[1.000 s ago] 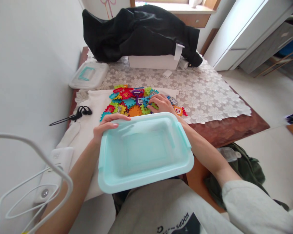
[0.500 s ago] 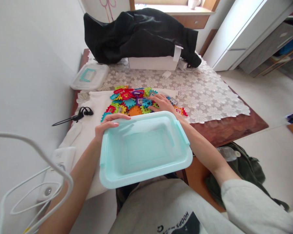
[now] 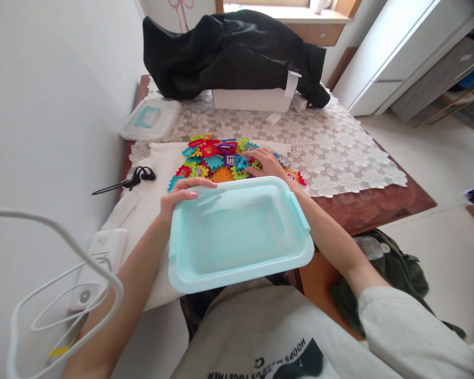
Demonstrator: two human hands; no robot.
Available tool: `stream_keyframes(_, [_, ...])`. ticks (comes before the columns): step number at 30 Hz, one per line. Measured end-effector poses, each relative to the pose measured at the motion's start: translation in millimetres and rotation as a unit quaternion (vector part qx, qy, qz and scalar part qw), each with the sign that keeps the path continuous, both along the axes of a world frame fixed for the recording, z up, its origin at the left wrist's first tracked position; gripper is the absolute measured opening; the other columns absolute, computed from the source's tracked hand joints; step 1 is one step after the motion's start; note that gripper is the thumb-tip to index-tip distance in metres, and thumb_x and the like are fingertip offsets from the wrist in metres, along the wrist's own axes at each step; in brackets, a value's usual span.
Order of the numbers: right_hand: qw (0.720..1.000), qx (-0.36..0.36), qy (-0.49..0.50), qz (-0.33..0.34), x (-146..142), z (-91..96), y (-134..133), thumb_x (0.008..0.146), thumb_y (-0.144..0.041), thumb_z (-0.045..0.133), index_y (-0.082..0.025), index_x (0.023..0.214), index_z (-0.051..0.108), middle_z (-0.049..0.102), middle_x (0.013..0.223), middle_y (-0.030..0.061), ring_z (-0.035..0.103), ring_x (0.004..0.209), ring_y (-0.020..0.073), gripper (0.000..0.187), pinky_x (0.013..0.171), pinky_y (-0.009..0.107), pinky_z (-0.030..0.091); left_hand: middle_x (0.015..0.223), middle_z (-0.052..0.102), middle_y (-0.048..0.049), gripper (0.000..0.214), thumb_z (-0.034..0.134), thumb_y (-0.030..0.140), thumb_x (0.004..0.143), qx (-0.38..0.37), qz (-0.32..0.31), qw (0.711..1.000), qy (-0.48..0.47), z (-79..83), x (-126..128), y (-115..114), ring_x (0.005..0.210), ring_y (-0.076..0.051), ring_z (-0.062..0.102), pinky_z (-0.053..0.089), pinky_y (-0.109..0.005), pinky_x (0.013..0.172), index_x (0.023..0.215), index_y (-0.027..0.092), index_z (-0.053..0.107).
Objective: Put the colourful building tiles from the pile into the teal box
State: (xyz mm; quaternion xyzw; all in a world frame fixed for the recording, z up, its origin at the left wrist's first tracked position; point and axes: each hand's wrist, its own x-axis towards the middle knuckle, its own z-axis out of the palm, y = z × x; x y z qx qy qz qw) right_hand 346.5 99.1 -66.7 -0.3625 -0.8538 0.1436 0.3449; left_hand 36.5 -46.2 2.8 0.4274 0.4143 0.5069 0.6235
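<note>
A light teal plastic bin (image 3: 239, 237) with a wide rim tilts toward me at the table's near edge, its inside bare. My left hand (image 3: 181, 197) grips its far left corner, thumb over the rim and fingers along the outer side. Beyond the bin lies a heap of colourful plastic building pieces (image 3: 213, 162) with toothed edges, in red, blue, green, yellow, orange and purple; some have white window grids. On the heap's right part rests my right hand (image 3: 267, 162), its fingers apart and touching the pieces. The bin's rim passes close to my right wrist.
A translucent lid (image 3: 152, 120) with a teal handle lies at the far left. Black earphones (image 3: 136, 178) rest on a white cloth (image 3: 158, 158). A black cloth (image 3: 237, 52) covers a white box. A white cable (image 3: 63, 231) loops at the left, near a power strip (image 3: 102, 252).
The view has shifted slightly, so everything sits a little differently in the picture. The bin's near edge appears somewhat raised. My right hand stays on the heap, my left on the bin.
</note>
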Motion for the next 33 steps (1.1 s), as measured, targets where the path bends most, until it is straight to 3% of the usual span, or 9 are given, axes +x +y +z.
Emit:
stream_keyframes(2, [1.000,0.004,0.011,-0.010,-1.0,1.2,-0.5,0.107,-0.041,0.070,-0.025,0.133,0.084,0.083,0.123,0.0110,0.073,0.120,0.0305,0.034,0.116,0.049,0.058,0.098,0.086,-0.0095,0.007,0.085,0.028,0.068,0.006,-0.027,1.000,0.012,0.7,-0.4,2.1,0.080,-0.028,0.077,0.061,-0.034,0.069,0.073,0.024,0.083])
stream_keyframes(7, [0.998,0.025,0.040,-0.039,-2.3,5.6,-6.1,0.108,-0.041,0.069,-0.026,0.109,0.087,0.084,0.115,0.0108,0.074,0.115,0.0303,0.023,0.114,0.049,0.058,0.098,0.088,-0.0111,0.034,0.080,0.028,0.065,-0.020,-0.070,0.997,0.005,5.5,0.1,7.8,0.075,-0.024,0.077,0.059,-0.029,0.063,0.094,0.016,0.093])
stream_keyframes(11, [0.983,0.046,0.168,-0.067,-4.4,12.2,-10.5,0.109,-0.050,0.069,-0.027,0.102,0.085,0.083,0.106,0.0081,0.074,0.107,0.0271,0.029,0.107,0.046,0.059,0.095,0.089,-0.0087,0.029,0.080,0.025,0.062,-0.021,-0.060,0.998,-0.009,9.6,2.3,7.2,0.073,-0.020,0.078,0.060,-0.023,0.063,0.087,0.017,0.094])
stream_keyframes(14, [0.958,0.002,0.283,-0.053,-6.3,21.7,-12.0,0.104,-0.063,0.074,-0.027,0.099,0.084,0.080,0.100,0.0050,0.073,0.099,0.0235,0.038,0.098,0.042,0.060,0.094,0.089,-0.0095,0.034,0.081,0.025,0.063,-0.024,-0.070,0.997,-0.006,13.6,3.4,5.6,0.073,-0.020,0.077,0.060,-0.023,0.063,0.093,0.015,0.095])
stream_keyframes(17, [0.917,-0.093,0.389,-0.003,-6.7,37.4,-17.8,0.092,-0.077,0.083,-0.028,0.094,0.082,0.073,0.093,0.0014,0.069,0.088,0.0194,0.049,0.085,0.037,0.060,0.094,0.089,-0.0102,0.036,0.081,0.025,0.064,-0.024,-0.072,0.997,0.002,14.5,3.4,4.2,0.072,-0.021,0.076,0.058,-0.024,0.062,0.095,0.015,0.095])
stream_keyframes(20, [0.877,-0.178,0.438,0.081,-3.4,57.5,-31.6,0.081,-0.076,0.093,-0.029,0.086,0.082,0.069,0.088,0.0013,0.068,0.083,0.0187,0.049,0.078,0.036,0.061,0.093,0.088,-0.0096,0.033,0.078,0.025,0.066,-0.001,-0.057,0.998,0.019,10.4,2.3,3.2,0.071,-0.022,0.074,0.056,-0.026,0.061,0.093,0.016,0.094])
stream_keyframes(23, [0.867,-0.227,0.409,0.175,3.5,75.8,-47.0,0.082,-0.068,0.097,-0.029,0.085,0.087,0.072,0.088,0.0032,0.071,0.085,0.0199,0.040,0.077,0.036,0.062,0.095,0.087,-0.0094,0.033,0.076,0.025,0.069,0.021,-0.049,0.998,0.034,5.9,1.0,2.8,0.074,-0.022,0.073,0.055,-0.028,0.064,0.096,0.017,0.093])
stream_keyframes(29, [0.867,-0.233,0.283,0.338,15.9,96.1,-57.1,0.095,-0.049,0.092,-0.027,0.097,0.094,0.083,0.101,0.0072,0.080,0.097,0.0223,0.022,0.091,0.037,0.066,0.093,0.088,-0.0094,0.033,0.077,0.027,0.066,-0.014,-0.057,0.998,0.036,11.4,1.5,4.5,0.073,-0.022,0.074,0.056,-0.026,0.063,0.093,0.016,0.094])
stream_keyframes(33, [0.840,-0.288,0.269,0.373,15.6,98.3,-59.9,0.087,-0.058,0.098,-0.027,0.126,0.088,0.085,0.121,0.0102,0.083,0.117,0.0279,0.051,0.102,0.039,0.066,0.095,0.088,-0.0096,0.031,0.078,0.025,0.064,-0.016,-0.050,0.998,0.039,14.3,2.5,5.7,0.076,-0.022,0.074,0.058,-0.025,0.065,0.089,0.016,0.094])
